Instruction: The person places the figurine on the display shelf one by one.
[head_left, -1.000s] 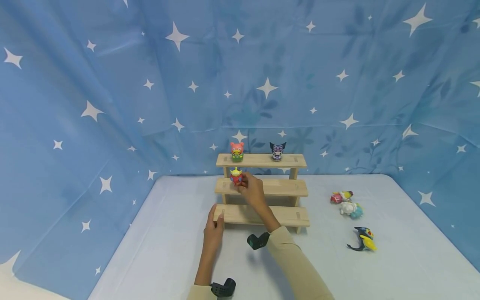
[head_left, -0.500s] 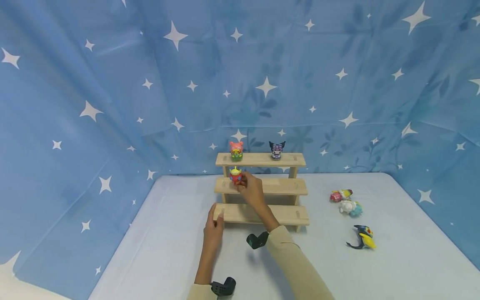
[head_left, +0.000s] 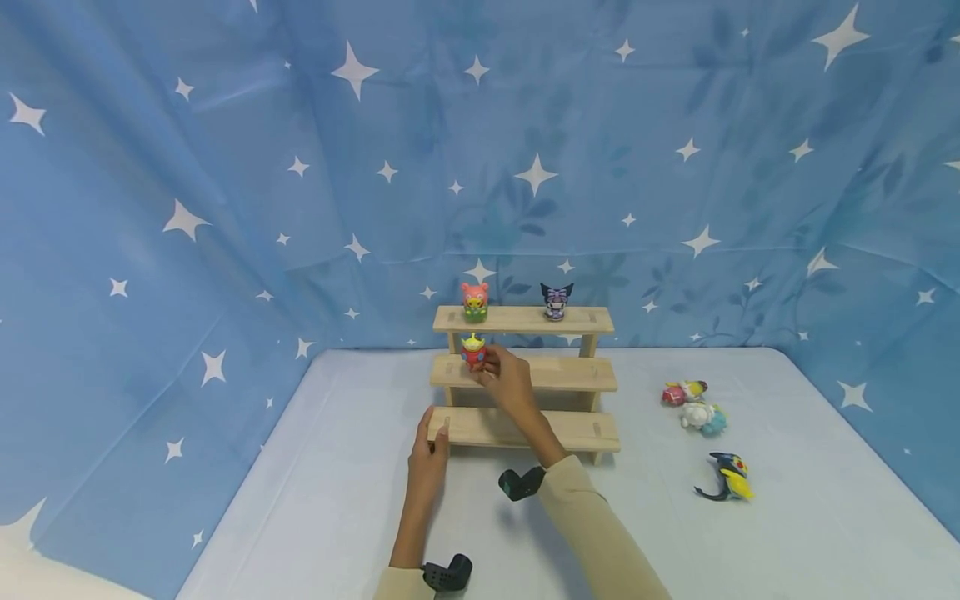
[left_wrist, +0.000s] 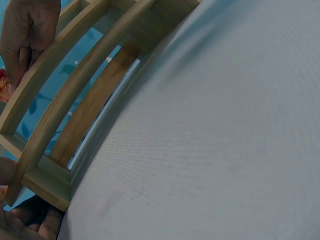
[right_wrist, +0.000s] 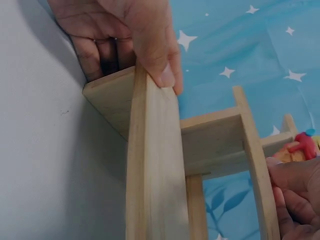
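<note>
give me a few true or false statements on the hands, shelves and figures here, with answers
1. The right hand holds the red figure. True.
2. The pink figure is on the top shelf. True.
3. The left hand grips the top shelf. False: the left hand grips the bottom shelf at its left end.
4. The black-and-yellow figure is on the bottom shelf. False: the black-and-yellow figure is on the table.
5. The white figure is on the table. True.

Shelf (head_left: pixel 573 373): pale wood, three stepped tiers, upright; left hand (head_left: pixel 427 457) grips the left end of its lowest tier. Figurine (head_left: pixel 473 353): red body, yellow head, upright at left of shelf's middle tier, held by right hand (head_left: pixel 509 380); base contact unclear.
</note>
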